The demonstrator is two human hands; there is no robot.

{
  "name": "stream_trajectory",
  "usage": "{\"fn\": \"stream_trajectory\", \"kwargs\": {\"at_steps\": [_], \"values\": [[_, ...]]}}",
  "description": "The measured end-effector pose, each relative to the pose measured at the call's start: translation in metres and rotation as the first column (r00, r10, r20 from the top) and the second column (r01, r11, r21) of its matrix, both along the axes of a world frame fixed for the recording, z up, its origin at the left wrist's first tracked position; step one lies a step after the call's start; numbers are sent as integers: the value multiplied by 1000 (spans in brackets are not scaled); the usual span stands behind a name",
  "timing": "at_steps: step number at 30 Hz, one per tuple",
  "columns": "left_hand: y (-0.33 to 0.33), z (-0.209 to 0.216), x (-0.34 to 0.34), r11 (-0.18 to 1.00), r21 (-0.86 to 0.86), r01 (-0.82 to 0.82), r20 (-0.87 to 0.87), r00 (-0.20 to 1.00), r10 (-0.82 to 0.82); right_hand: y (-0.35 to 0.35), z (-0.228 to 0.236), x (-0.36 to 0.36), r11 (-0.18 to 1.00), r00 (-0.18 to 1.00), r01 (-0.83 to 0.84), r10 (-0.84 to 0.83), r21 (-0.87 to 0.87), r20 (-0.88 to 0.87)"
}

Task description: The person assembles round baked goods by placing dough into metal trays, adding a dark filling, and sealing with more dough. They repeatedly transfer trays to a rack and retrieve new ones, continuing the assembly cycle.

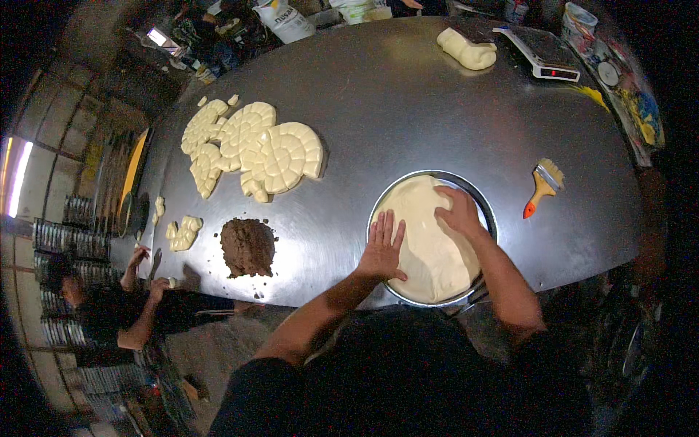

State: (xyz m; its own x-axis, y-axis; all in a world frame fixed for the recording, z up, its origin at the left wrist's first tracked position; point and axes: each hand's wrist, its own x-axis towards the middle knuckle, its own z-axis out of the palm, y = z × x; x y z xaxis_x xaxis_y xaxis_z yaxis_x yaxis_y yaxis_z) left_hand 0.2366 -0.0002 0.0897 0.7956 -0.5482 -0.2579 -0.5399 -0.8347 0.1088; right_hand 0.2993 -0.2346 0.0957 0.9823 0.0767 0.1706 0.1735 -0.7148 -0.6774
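A wide sheet of pale dough (429, 240) lies in a round metal pan (492, 218) at the table's near edge, filling most of it. My left hand (382, 247) rests flat on the dough's left side, fingers spread. On the upper right part of the dough, my right hand (459, 211) presses with bent fingers, close inside the pan's rim; whether it pinches any dough is hard to see. A brush (542, 186) with an orange-tipped wooden handle lies to the right of the pan.
Left of the pan sit a crumbly brown heap (247, 247) and rounds of cut dough pieces (284, 156). A dough roll (466, 49) and a digital scale (539, 54) are at the far right. A co-worker (138, 313) handles small dough at the left edge of the metal table (378, 95).
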Motion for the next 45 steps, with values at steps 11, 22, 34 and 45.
{"fn": "stream_trajectory", "kwargs": {"at_steps": [11, 22, 34, 45], "values": [[-8, -7, -11, 998, -38, -46, 25, 999, 47, -24, -6, -23, 914, 961, 31, 85, -405, 264], [-26, 44, 15, 996, 59, -59, -239, 968, 72, -39, 19, -7, 901, 956, -293, 263, -321, -133], [-36, -11, 12, 981, -6, -193, 125, 973, 193, -27, -13, -11, 884, 994, -17, 66, -466, 88], [-99, -11, 51, 970, -240, -43, 56, 997, 58, -8, -22, -34, 942, 998, 39, -50, -333, -26]]}}
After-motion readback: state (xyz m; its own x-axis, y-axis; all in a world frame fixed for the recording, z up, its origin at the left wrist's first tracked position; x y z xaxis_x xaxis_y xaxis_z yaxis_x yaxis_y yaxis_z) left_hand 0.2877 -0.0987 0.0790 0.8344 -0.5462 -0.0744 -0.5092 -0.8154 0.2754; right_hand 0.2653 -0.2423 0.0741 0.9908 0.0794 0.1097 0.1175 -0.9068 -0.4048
